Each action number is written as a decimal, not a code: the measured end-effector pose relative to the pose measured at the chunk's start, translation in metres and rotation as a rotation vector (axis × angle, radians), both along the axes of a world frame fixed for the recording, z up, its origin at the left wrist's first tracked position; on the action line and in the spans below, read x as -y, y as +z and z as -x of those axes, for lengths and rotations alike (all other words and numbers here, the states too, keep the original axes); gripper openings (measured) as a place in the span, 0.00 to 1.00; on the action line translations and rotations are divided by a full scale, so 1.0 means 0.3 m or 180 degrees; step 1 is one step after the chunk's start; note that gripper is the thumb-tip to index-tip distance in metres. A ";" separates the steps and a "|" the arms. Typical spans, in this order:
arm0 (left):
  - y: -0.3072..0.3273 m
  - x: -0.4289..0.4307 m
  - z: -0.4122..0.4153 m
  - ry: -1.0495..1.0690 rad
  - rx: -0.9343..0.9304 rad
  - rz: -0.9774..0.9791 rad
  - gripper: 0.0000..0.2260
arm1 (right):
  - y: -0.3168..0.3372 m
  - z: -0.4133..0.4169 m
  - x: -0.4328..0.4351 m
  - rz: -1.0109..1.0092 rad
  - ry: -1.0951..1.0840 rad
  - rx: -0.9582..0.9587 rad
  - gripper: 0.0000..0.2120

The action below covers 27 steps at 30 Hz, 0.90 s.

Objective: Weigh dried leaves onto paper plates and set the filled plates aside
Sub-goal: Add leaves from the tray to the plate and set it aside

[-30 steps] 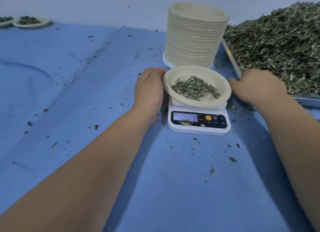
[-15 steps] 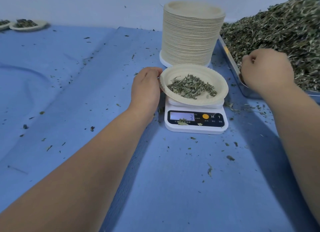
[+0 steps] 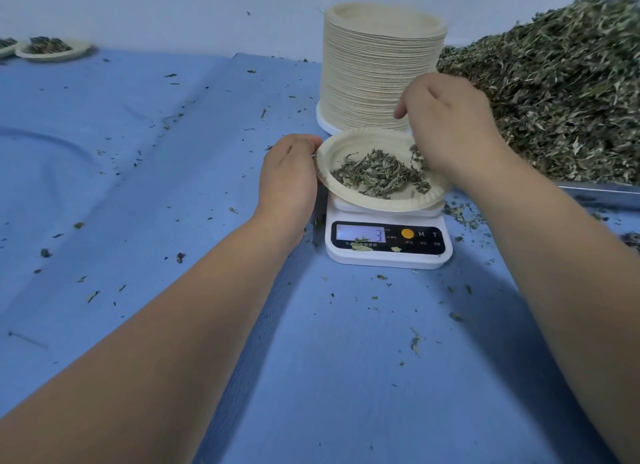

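Note:
A paper plate with a small heap of dried leaves rests on a white digital scale whose display reads 3. My left hand pinches the plate's left rim. Over the plate's right side hovers my right hand, its fingers pointing down and closed on a pinch of leaves, some showing below the fingertips. A large pile of dried leaves lies on a metal tray at the right.
A tall stack of empty paper plates stands right behind the scale. Two filled plates sit at the far left on the blue cloth. The tray's metal edge runs along the right. Leaf crumbs are scattered over the cloth.
My right hand went from beside the scale to the leaf pile, then came back left over the plate with a pinch of leaves. The left hand stayed on the rim.

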<state>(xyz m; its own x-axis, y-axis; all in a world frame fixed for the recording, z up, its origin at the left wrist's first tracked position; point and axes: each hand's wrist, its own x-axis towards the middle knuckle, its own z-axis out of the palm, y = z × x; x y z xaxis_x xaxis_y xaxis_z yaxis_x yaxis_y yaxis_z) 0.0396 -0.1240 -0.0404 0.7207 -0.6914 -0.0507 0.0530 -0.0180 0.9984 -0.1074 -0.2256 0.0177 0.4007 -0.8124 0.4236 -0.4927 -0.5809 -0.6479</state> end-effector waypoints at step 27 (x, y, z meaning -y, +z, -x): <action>0.005 -0.007 0.006 -0.0008 0.0033 -0.0005 0.18 | 0.004 0.073 0.082 -0.0536 0.0120 0.0467 0.14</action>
<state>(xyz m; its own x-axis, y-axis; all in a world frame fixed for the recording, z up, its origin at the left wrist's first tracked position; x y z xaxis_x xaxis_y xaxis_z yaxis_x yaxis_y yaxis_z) 0.0377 -0.1218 -0.0389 0.7195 -0.6931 -0.0442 0.0425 -0.0196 0.9989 -0.1294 -0.2501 0.0190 0.3762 -0.8622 0.3392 -0.3661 -0.4747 -0.8004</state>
